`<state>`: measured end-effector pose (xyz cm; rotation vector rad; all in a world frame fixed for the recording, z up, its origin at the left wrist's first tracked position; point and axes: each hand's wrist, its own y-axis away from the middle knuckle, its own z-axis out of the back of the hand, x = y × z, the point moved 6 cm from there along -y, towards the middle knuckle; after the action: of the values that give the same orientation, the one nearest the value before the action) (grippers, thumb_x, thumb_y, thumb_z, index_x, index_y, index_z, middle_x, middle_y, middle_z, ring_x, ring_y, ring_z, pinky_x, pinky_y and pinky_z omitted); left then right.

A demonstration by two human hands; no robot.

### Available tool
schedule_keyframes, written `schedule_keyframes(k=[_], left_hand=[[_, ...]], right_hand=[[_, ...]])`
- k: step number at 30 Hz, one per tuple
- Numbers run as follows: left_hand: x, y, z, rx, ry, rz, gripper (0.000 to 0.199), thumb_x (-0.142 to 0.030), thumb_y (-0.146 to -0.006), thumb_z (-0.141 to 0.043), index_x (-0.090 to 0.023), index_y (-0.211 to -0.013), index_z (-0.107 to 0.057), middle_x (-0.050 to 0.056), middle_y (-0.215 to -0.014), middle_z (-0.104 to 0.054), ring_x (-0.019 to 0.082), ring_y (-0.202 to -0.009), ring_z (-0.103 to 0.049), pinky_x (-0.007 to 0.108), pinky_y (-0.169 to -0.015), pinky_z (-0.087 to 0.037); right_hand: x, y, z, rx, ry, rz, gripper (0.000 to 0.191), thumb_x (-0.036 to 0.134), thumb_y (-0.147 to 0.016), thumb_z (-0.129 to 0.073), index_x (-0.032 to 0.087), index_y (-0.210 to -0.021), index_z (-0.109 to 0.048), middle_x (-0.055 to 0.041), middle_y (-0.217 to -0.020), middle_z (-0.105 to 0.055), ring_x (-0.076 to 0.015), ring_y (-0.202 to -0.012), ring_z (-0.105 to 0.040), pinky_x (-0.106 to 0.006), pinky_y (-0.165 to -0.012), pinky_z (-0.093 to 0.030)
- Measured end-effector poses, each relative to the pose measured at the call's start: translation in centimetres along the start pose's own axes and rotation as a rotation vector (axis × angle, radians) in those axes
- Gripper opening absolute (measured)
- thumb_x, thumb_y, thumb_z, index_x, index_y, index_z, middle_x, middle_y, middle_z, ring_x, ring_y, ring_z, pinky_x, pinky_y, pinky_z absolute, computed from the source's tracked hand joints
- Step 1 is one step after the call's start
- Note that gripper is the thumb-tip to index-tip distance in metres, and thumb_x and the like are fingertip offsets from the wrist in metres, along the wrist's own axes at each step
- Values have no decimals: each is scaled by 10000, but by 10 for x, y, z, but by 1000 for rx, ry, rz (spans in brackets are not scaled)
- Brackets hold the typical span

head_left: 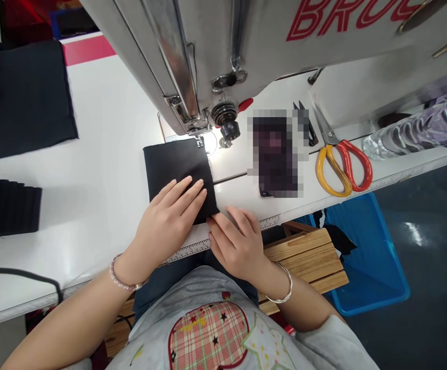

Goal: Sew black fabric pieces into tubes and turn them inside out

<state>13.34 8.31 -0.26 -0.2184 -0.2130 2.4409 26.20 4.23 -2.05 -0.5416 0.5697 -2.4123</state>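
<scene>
A black square of fabric point(173, 162) lies on the white sewing machine bed, its far right edge under the presser foot point(199, 142). Flat on top of the cloth rests my left hand point(173, 210), fingers stretched out and pointing toward the foot. My right hand point(236, 239) is at the near right corner of the same piece, thumb and index finger closed on that corner. The sewing machine point(223, 61) stands over the far side of the fabric, with its needle area lit.
Orange-and-red-handled scissors point(333, 154) lie on the right, beside black thread snips point(304, 123) and a blurred-out dark object point(275, 154). A clear bottle point(412, 128) lies further right. Black fabric point(26, 97) and a folded black stack point(7, 205) sit left. A blue bin point(385, 257) stands below.
</scene>
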Motion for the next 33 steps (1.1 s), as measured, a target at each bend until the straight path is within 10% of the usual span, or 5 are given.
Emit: schedule_keyframes(k=[33], left_hand=[[-9,-9,-4,-13,38,44,325,-55,-945,-382,-29,-1192,-592,218,-1344,-585,316,-1358,-451,486,-1092,-475]], right_hand=[[-6,0,2,112,11,53,220,236,-919,-576,175,-1097,-688,-63,-1136,-695,-250,-1153,-540,-438,-965,-374]])
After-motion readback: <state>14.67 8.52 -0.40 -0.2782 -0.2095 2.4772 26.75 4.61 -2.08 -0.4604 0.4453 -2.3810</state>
